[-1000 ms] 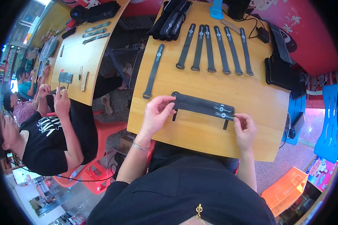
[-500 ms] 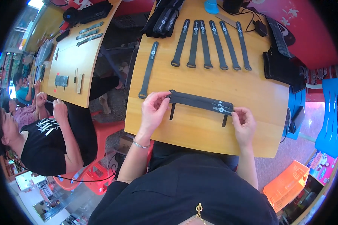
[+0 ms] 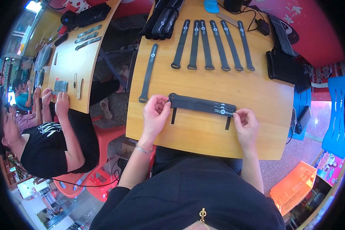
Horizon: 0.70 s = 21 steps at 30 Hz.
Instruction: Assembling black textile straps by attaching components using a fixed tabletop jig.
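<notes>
Straps (image 3: 201, 105) form a stack running left to right across the near part of the tabletop (image 3: 188, 138), two short dark strips (image 3: 173, 116) jutting from under it. The left grip (image 3: 156, 113) pinches the rounded ends, the right grip (image 3: 246, 125) the printed ends; light, even pressure from both sides should square the edges without bowing the stack

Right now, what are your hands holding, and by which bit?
A layered bunch of dark straps: the left hand holds it by its left end, and the right hand by its right, printed end.
</notes>
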Tool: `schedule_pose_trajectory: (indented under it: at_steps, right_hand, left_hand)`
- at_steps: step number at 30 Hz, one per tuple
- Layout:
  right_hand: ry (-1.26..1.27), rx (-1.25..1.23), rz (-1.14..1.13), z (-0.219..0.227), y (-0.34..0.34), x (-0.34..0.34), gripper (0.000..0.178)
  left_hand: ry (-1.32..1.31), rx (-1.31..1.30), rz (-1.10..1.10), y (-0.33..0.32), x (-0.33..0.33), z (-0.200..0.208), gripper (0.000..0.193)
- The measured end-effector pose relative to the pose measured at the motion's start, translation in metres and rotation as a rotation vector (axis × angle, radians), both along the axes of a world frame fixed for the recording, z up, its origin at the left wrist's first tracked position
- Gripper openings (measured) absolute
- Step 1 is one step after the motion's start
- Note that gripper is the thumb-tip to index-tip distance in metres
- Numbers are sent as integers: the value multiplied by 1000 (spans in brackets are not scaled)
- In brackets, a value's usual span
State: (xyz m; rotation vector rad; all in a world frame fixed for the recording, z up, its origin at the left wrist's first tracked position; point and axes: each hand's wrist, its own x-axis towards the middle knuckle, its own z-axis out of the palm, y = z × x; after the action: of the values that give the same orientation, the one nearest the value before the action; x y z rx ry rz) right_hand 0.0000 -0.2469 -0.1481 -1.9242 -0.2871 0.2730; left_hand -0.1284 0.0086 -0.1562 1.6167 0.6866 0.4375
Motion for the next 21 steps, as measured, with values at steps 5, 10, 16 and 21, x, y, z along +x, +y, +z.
schedule_pose_trajectory:
  at_steps: [5, 10, 16, 21]
  right_hand:
    - [-2, 10, -14, -1, 1, 1, 8]
    - [-7, 11, -11, -3, 1, 2, 8]
    - [-9, -2, -12, -1, 2, 1, 8]
    - [4, -6, -15, 1, 3, 2, 8]
  left_hand:
    - [6, 58, 21, -2, 3, 4, 18]
    - [8, 73, 25, -2, 3, 3, 22]
    - [16, 82, 31, -1, 3, 2, 24]
    - [46, 100, 28, -2, 5, 5, 25]
